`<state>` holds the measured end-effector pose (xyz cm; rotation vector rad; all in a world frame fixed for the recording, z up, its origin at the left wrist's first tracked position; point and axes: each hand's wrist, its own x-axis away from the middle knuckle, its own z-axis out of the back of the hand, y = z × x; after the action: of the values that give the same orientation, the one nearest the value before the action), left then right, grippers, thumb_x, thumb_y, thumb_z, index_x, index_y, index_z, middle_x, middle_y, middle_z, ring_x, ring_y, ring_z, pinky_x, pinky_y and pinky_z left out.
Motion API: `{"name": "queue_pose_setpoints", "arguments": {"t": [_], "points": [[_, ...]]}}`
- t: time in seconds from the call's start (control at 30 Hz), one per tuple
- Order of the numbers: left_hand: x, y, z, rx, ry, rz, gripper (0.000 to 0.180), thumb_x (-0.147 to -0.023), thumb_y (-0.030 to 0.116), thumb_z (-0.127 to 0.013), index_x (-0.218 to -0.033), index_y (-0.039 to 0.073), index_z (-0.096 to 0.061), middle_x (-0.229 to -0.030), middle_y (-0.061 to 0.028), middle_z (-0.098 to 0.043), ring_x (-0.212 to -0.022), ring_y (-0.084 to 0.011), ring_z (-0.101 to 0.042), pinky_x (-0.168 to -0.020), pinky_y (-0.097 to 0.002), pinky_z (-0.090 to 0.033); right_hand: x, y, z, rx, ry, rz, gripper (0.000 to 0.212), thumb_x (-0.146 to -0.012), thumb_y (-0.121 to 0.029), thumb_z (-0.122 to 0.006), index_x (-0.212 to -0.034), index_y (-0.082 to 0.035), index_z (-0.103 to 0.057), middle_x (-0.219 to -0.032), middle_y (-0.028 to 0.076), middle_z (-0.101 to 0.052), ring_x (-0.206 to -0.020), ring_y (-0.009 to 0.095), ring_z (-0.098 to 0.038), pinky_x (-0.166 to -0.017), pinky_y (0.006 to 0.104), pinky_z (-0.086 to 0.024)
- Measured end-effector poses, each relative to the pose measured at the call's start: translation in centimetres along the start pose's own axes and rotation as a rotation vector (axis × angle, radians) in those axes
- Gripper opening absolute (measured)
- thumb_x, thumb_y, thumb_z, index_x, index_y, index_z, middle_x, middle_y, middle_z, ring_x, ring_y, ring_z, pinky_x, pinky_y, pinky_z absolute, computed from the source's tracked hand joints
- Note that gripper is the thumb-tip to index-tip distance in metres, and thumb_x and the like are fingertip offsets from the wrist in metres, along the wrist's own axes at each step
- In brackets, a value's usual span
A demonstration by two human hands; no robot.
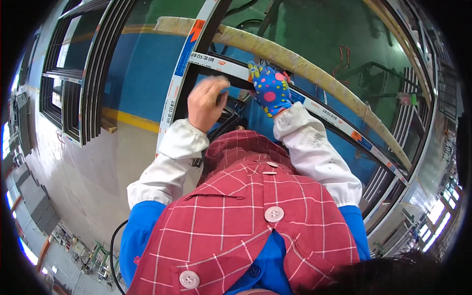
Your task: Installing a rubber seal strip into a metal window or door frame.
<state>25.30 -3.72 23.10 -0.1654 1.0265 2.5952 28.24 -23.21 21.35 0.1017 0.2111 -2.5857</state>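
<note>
My bare left hand (207, 102) is raised beside the corner where two frame bars meet. Its fingers are curled and a little blurred, so what they hold, if anything, does not show. My right hand (271, 92), in a blue glove with coloured dots and flowers, is closed over the crossbar (319, 109) of a large dark window frame. Its fingertips are hidden at the bar's far side, and a small red thing shows beside them. White film with printing covers the crossbar and the long side bar (176, 83).
A curved, pale padded strip (295, 60) lies across the frame beyond my hands. Dark window frames (93, 73) stand at the left. Red wire (344, 59) lies at the far right. A black cable (114, 241) hangs by my left side.
</note>
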Motion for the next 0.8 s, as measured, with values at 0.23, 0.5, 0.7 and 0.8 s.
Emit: {"name": "queue_pose_setpoints", "arguments": {"t": [0.23, 0.5, 0.7, 0.8], "points": [[-4.8, -3.1, -0.4, -0.398, -0.196, -0.373, 0.079, -0.056, 0.015, -0.075, -0.128, 0.009, -0.042, -0.117, -0.0055, -0.050, -0.110, -0.0218, -0.047, -0.098, -0.0418, -0.030, -1.3, -0.9, -0.4, -0.092, 0.031, -0.037, 0.047, -0.065, -0.028, -0.070, -0.103, -0.004, -0.058, -0.087, 0.011, -0.060, -0.082, 0.025, -0.059, -0.065, 0.0358, -0.048], [-6.9, -4.4, -1.5, -0.368, -0.319, -0.536, 0.059, -0.055, 0.016, -0.075, -0.108, 0.006, -0.052, -0.091, -0.0045, -0.054, -0.087, -0.0206, -0.052, -0.072, -0.0318, -0.039, -1.8, -1.0, -0.8, -0.082, -0.014, -0.094, 0.033, -0.063, -0.023, -0.071, -0.089, -0.007, -0.058, -0.081, 0.010, -0.059, -0.078, 0.024, -0.059, -0.062, 0.0352, -0.047], [-6.5, -4.1, -1.5, -0.326, -0.225, -0.528, 0.056, -0.054, 0.016, -0.075, -0.105, 0.007, -0.054, -0.093, -0.0034, -0.054, -0.088, -0.0207, -0.053, -0.072, -0.0321, -0.040, -1.8, -0.8, -0.3, -0.125, -0.031, -0.090, 0.037, -0.065, -0.024, -0.072, -0.095, -0.008, -0.057, -0.088, 0.010, -0.058, -0.083, 0.027, -0.058, -0.067, 0.0363, -0.048], [-6.5, -4.1, -0.8, -0.341, -0.241, -0.524, 0.055, -0.059, 0.019, -0.075, -0.109, 0.011, -0.052, -0.095, -0.0019, -0.055, -0.093, -0.0196, -0.053, -0.079, -0.0324, -0.040, -1.6, -0.3, 0.2, -0.259, 0.001, -0.083, 0.040, -0.066, -0.025, -0.072, -0.100, -0.009, -0.057, -0.093, 0.011, -0.059, -0.087, 0.028, -0.058, -0.073, 0.0377, -0.048]]}}
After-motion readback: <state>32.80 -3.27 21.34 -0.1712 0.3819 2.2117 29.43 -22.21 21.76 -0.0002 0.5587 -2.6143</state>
